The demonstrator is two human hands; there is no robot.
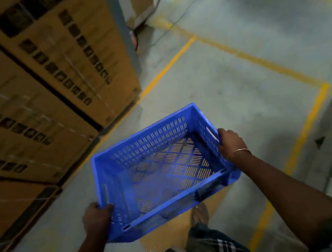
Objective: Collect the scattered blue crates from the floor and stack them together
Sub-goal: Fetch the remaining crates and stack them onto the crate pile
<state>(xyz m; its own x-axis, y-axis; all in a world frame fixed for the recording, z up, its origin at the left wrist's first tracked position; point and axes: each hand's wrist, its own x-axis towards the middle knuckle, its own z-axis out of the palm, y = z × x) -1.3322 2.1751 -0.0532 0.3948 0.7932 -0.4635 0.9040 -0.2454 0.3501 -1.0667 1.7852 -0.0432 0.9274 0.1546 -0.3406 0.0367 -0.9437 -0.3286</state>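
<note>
Plainly this is the carrying step: one empty blue crate [162,172] is off the concrete floor [240,87], held level in front of the person between both hands, open side up. The left hand [97,218] grips the crate's near left short wall, thumb hooked over the rim and fingers curled under it; the right hand [231,142], a thin bangle [238,153] at its wrist, grips the opposite short wall by the handle slot, fingers wrapped round the rim. Tall stacked cardboard cartons [36,83] line the floor's left side, and yellow floor lines [174,62] cross ahead. A sandalled foot [200,213] shows under the crate, over a flat sheet of cardboard [174,235]. No other crate or stack is in view, so the next move calls, I judge, for finding the stack, walking there, and lowering this crate squarely onto it.
</note>
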